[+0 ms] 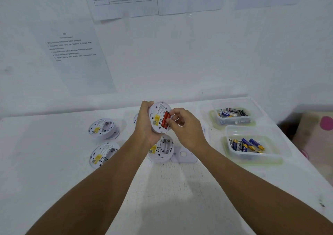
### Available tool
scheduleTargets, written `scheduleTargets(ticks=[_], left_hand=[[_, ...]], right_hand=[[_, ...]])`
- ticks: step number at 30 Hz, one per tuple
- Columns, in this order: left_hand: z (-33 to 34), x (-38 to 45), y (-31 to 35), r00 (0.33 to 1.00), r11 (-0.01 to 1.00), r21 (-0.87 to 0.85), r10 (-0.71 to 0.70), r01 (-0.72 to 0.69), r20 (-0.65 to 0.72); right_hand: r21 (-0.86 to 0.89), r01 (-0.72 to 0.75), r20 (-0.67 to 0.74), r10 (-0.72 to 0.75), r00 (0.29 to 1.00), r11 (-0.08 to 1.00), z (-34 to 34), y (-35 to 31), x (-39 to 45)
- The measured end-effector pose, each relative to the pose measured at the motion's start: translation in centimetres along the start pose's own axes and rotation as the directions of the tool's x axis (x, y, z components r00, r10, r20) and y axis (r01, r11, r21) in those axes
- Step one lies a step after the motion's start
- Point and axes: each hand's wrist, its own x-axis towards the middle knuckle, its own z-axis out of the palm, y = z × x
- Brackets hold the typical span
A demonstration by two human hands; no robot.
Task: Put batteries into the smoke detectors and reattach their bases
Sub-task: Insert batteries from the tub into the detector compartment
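In the head view, the left hand [145,121] is raised above the white table [180,189] and grips a round white smoke detector [159,116] by its edge, with the back side turned toward the camera. This back side shows a yellow label and a battery compartment in which red batteries [166,119] are sitting. The right hand [183,124] is just beside it, and its thumb and curled fingers pinch at the red batteries in the compartment; both hands meet at this detector. Below the held detector, on the table, lies another detector [161,149] with its back up and its battery slots visible, and just to the right of it lies a flat white base [183,154]. On the left part of the table there are two more detectors, a far one [102,128] and a near one [102,154], both with yellow labels facing up. On the right side stand two clear plastic containers: the far container [234,115] holds mixed batteries, mostly black and white, and the near container [255,144] holds blue and yellow batteries [249,144]. Printed paper sheets [75,54] hang on the white wall behind the table.
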Motion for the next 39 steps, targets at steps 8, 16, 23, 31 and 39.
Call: scheduleTargets(ticks=[8,16,23,31,39], left_hand=[[0.2,-0.2,0.0,1.0,1.0,-0.01,0.004,-0.003,0.028],[-0.1,-0.3,-0.3,1.0,1.0,-0.01,0.0,0.001,0.027],[-0.1,-0.2,-0.3,1.0,1.0,0.009,0.011,-0.011,0.011],[-0.8,-0.2,-0.7,1.0,1.0,0.005,0.018,-0.018,0.014],[-0.2,-0.1,-0.1,0.999,0.998,0.048,0.028,-0.03,0.03]], right_hand=[[0.031,-0.006,0.005,0.006,1.0,1.0,-0.4,-0.3,0.0],[0.049,-0.018,0.017,0.017,1.0,0.999,-0.4,-0.4,-0.5],[0.069,-0.037,0.027,0.035,0.999,0.997,-0.4,-0.6,-0.4],[0.104,-0.005,0.038,0.001,0.999,0.995,-0.4,-0.7,-0.9],[0.079,-0.023,-0.011,0.024,1.0,0.997,0.2,-0.4,-0.4]])
